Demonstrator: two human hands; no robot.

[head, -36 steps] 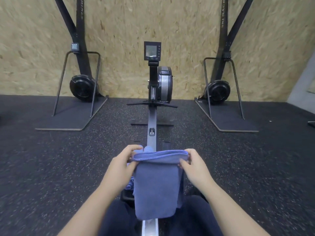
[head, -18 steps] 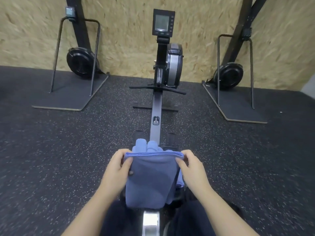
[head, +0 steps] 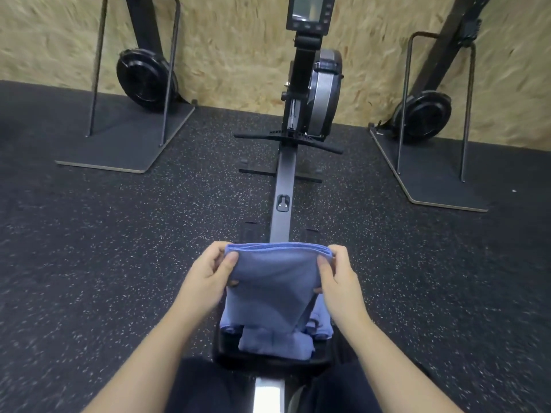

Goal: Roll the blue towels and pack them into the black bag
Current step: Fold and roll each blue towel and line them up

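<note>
A folded blue towel (head: 272, 281) hung between both hands, left grip (head: 208, 272) and right grip (head: 337, 274) each pinching a top corner.

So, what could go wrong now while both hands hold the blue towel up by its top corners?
1. The blue towel hangs folded from the left hand and right hand; its layered top edge may slip apart, spoiling a neat roll.
2. The other towels lie piled on the narrow rowing machine seat; a nudge may push them onto the floor.
</note>
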